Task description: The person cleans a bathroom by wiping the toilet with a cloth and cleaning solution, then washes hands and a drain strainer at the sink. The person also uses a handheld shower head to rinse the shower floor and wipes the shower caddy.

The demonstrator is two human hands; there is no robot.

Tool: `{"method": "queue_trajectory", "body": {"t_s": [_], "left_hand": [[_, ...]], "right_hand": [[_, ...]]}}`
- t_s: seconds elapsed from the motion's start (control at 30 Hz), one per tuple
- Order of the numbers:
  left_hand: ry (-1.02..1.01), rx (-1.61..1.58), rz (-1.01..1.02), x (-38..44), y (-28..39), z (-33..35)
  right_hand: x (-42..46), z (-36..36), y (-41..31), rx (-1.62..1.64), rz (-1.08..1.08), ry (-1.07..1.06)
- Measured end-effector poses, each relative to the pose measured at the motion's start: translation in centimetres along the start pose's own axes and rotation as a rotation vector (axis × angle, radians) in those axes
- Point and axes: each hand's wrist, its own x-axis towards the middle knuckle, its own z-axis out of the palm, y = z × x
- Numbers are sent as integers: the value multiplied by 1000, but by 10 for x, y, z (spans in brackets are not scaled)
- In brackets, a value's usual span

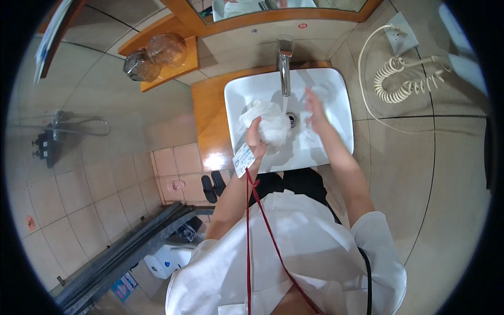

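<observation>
A bunched white cloth is in the grip of my left hand, over the left half of a white washbasin. My thumb lies across the cloth's near side. My right hand is over the basin's right half, slightly blurred, with nothing seen in it. Between the hands, a thin stream of water falls from the chrome faucet near the metal drain. A card on a red lanyard hangs over my left wrist.
Glassware stands on a wooden shelf at the upper left. A coiled cream cord hangs by a wall socket at the right. Black slippers lie on the tiled floor. A mirror frame is above the faucet.
</observation>
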Motion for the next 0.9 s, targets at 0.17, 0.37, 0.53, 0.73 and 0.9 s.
{"method": "queue_trajectory", "body": {"t_s": [0.17, 0.37, 0.53, 0.73, 0.9], "left_hand": [[-26, 155, -1, 58, -36, 12], [-41, -245, 158, 100, -52, -29], [22, -131, -62, 73, -51, 25], [-126, -212, 259, 81, -66, 3], [-86, -226, -107, 63, -35, 32]], "right_hand": [[54, 3, 66, 254, -29, -311], [41, 42, 81, -361, -534, -247], [82, 32, 75, -481, -250, -260], [46, 51, 73, -852, -840, -184], [71, 30, 37, -611, -247, -255]]}}
